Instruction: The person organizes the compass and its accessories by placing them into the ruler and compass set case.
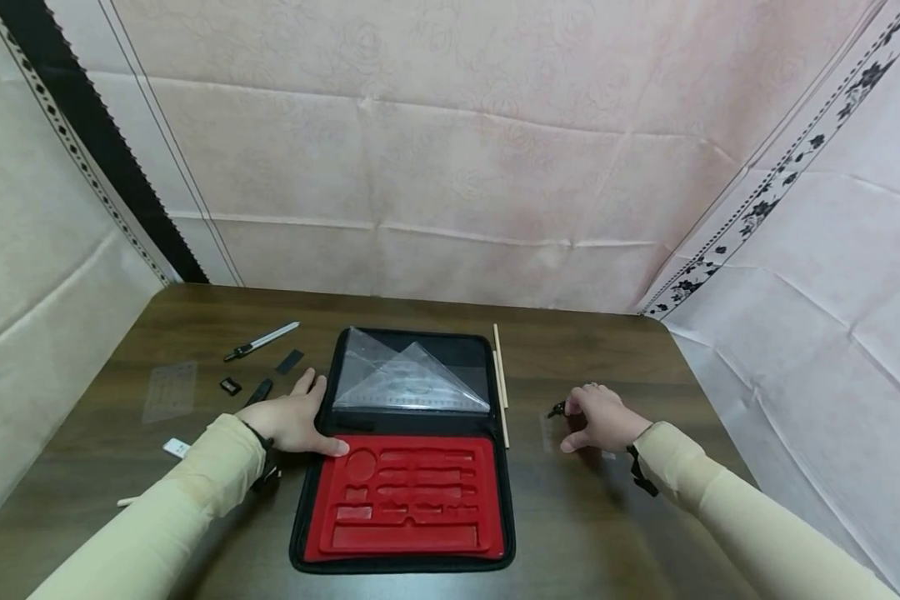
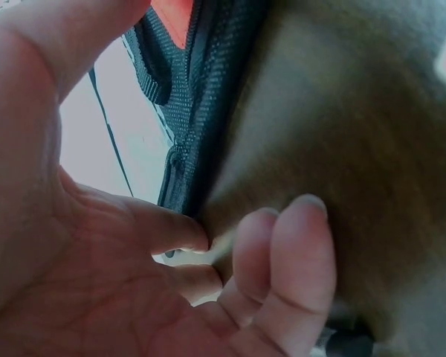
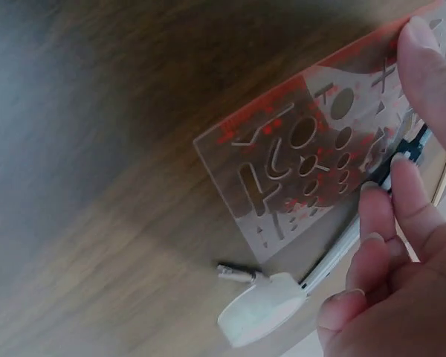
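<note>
While your left hand (image 1: pixel 290 421) rests spread on the case (image 1: pixel 401 567), right hand (image 1: pixel 602 417), grip unclear, seems collecting stencil (image 3: pixel 323 149); next, pinch firmly

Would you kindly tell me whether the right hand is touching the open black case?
Apart: the head view shows bare tabletop between the right hand and the black case.

Looks woven and rough on the case (image 2: pixel 201 104), smooth plastic on the tray (image 1: pixel 412 500), clear glossy plastic on the stencil (image 3: pixel 325 147), wood-grained on the desk (image 1: pixel 577 533).
</note>
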The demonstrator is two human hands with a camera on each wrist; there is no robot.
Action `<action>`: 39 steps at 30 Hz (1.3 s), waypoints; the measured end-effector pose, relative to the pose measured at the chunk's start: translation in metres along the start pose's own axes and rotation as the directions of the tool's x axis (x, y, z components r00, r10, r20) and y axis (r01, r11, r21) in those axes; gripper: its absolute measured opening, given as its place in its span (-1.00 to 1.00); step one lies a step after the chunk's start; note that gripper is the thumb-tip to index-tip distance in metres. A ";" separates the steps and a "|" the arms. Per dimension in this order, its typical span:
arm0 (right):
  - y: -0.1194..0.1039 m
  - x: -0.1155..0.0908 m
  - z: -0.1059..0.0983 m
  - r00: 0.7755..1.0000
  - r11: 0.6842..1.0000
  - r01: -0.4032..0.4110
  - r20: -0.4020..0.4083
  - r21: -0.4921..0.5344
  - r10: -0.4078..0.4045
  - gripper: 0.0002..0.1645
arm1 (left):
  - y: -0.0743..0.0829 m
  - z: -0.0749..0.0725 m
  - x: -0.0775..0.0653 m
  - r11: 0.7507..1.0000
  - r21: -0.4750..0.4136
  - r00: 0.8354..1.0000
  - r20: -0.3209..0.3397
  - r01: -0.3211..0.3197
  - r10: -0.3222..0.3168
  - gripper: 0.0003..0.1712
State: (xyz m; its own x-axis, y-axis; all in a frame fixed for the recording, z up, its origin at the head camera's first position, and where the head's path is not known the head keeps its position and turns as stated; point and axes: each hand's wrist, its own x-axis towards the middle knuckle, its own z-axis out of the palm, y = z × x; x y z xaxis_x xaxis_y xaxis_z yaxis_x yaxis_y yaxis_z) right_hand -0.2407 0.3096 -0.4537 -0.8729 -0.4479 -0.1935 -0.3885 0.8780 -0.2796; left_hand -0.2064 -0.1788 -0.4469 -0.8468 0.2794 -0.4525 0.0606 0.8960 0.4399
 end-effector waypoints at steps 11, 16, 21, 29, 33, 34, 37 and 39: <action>-0.009 0.004 0.004 0.991 0.988 -0.124 0.062 0.096 0.118 -0.29 | 0.000 0.001 0.000 1.000 0.007 1.000 -0.001 0.003 -0.003 0.49; -0.010 0.007 0.001 0.993 0.995 -0.101 0.055 0.012 0.100 -0.30 | 0.000 0.000 0.000 1.000 0.011 1.000 0.003 0.001 -0.001 0.49; -0.013 0.011 -0.006 0.990 0.991 -0.119 0.086 0.066 0.114 -0.43 | -0.001 -0.001 -0.001 1.000 0.006 1.000 0.003 -0.005 0.005 0.48; -0.015 0.011 -0.027 0.998 0.955 0.012 0.061 0.297 -0.031 -0.90 | 0.001 -0.002 -0.002 1.000 0.012 1.000 0.006 0.002 -0.002 0.49; -0.021 0.022 -0.046 0.998 0.924 0.044 0.015 0.381 -0.054 -0.90 | 0.001 -0.001 -0.002 1.000 0.009 1.000 0.009 0.006 -0.006 0.49; -0.024 0.027 -0.050 0.999 0.915 0.040 0.002 0.402 -0.044 -0.89 | 0.002 -0.001 -0.002 1.000 0.011 1.000 0.012 0.007 -0.007 0.49; -0.035 0.048 -0.058 0.998 0.898 0.043 -0.069 0.438 -0.015 -0.84 | 0.003 -0.002 -0.002 1.000 0.020 1.000 0.021 0.008 -0.009 0.48; -0.043 0.065 -0.058 0.994 0.887 0.040 -0.111 0.460 0.013 -0.80 | 0.005 -0.002 -0.002 1.000 0.030 1.000 0.029 0.006 -0.007 0.47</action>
State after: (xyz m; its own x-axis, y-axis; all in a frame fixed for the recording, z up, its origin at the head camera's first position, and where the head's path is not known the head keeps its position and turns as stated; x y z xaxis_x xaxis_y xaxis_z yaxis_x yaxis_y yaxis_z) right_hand -0.2979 0.2526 -0.3996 -0.9050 -0.4153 -0.0919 -0.2437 0.6834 -0.6882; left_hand -0.2057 -0.1759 -0.4420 -0.8315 0.2829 -0.4782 0.0712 0.9078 0.4133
